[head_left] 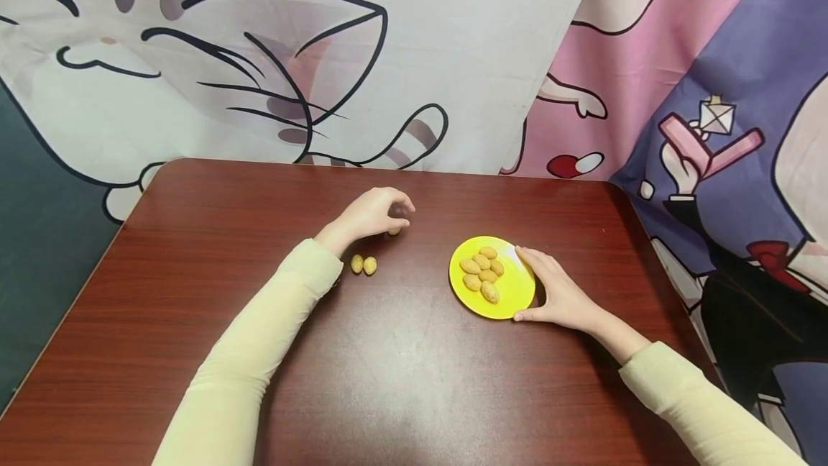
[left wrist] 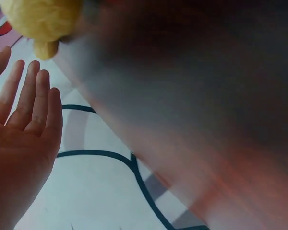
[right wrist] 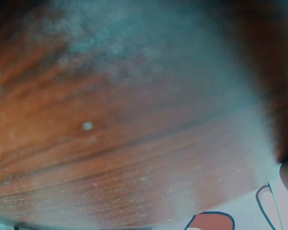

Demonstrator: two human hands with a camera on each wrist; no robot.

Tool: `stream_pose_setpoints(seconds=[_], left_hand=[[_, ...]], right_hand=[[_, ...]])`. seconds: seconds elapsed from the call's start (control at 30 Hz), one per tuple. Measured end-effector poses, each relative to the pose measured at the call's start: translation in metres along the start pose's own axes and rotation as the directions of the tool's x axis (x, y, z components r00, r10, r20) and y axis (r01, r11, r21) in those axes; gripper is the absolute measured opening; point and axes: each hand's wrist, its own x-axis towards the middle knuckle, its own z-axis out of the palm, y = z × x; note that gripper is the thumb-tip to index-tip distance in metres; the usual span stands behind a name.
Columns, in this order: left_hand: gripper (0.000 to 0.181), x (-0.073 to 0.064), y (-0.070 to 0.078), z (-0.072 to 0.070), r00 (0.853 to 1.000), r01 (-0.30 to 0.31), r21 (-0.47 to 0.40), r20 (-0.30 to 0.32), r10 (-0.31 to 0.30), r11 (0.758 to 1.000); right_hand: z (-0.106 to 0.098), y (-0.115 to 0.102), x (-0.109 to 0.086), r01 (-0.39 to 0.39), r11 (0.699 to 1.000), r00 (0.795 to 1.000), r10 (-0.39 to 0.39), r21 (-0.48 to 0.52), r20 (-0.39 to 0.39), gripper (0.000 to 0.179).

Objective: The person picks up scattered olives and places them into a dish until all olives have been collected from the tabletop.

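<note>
My left hand (head_left: 370, 216) reaches over the far middle of the table, thumb apart from the fingers. Just under its thumb a tan nut (head_left: 394, 231) in a rough shell is partly hidden. In the left wrist view the fingers (left wrist: 31, 100) look extended, with a lumpy yellow nut-like thing (left wrist: 41, 19) close to the camera. Two more nuts (head_left: 364, 265) lie side by side near that wrist. My right hand (head_left: 558, 293) holds the right rim of a yellow plate (head_left: 517, 282) between thumb and fingers. Several similar nuts (head_left: 488, 275) lie on the plate.
The brown wooden table (head_left: 414, 394) has rounded far corners. Behind it hangs a white cloth (head_left: 479, 42) with a cartoon cat, and a pink and purple cloth (head_left: 647, 78) hangs at the right. Only blurred tabletop and cloth show clearly in the right wrist view.
</note>
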Motion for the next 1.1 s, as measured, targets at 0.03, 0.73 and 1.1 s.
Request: stream_pose_setpoints(seconds=[0.03, 0.73, 1.1], left_hand=[[0.027, -0.002, -0.003, 0.000, 1.000, 0.000, -0.001, -0.003, 0.000, 1.000], [0.024, -0.017, -0.018, 0.002, 0.999, -0.030, 0.068, 0.024, 0.028, 0.997], [0.019, -0.016, -0.017, 0.004, 1.000, -0.014, 0.074, 0.016, 0.013, 0.997]], right_hand=[[0.000, 0.000, 0.000, 0.001, 1.000, 1.000, -0.001, 0.001, 0.000, 0.127], [0.001, -0.003, 0.000, 0.025, 1.000, 0.999, -0.025, -0.002, -0.021, 0.126], [-0.001, -0.004, 0.000, 0.027, 1.000, 1.000, -0.027, 0.000, -0.014, 0.127]])
